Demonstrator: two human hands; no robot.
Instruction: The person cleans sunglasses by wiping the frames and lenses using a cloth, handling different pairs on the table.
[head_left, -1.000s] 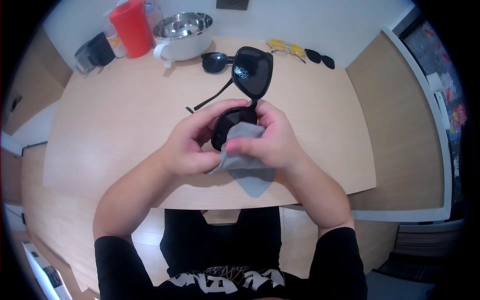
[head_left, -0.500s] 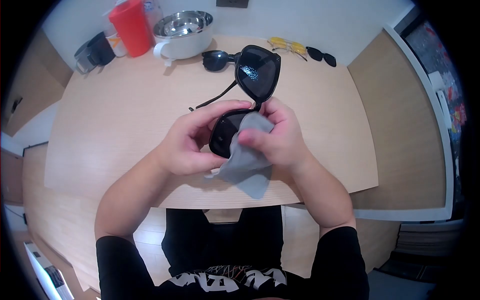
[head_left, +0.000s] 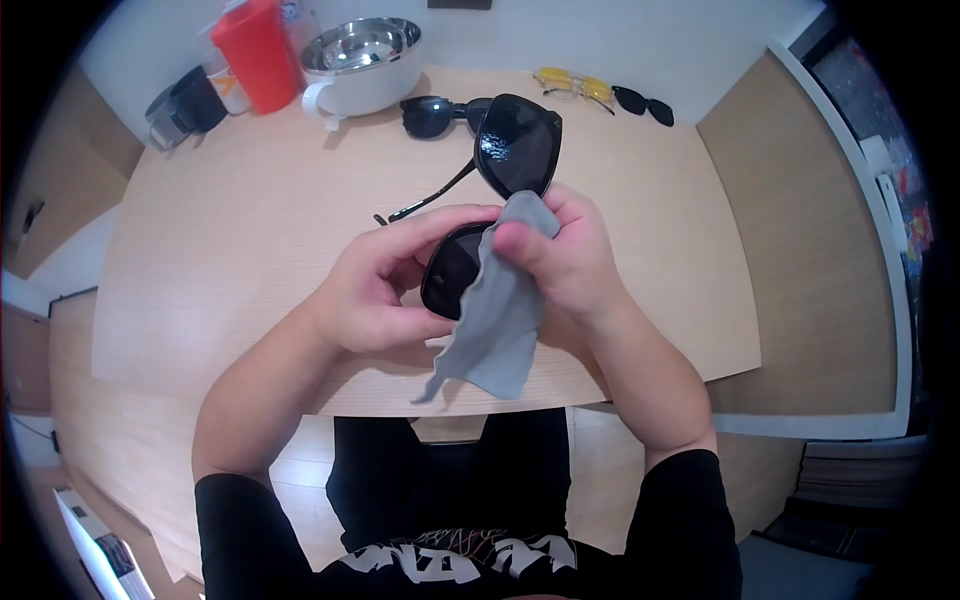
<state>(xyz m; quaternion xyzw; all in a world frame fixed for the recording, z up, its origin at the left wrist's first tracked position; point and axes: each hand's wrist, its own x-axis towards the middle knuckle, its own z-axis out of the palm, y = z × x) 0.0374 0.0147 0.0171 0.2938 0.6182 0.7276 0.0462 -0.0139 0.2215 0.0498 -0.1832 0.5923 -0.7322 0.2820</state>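
Large black sunglasses are held up over the table's near half, turned so one lens is above the other. My left hand grips the lower lens by its rim, thumb below and fingers above. One temple arm sticks out to the left past that hand. My right hand pinches a grey cloth near the bridge, thumb in front. The cloth covers the right part of the lower lens and hangs down toward the table edge. My right fingers behind the frame are mostly hidden.
At the back of the wooden table stand a white pot with a steel bowl, a red container and dark cups. Other sunglasses, yellow-tinted glasses and small dark glasses lie there too.
My right hand has slid the cloth upward to the bridge, and more of the cloth now hangs flat below. My left hand keeps its hold on the rim.
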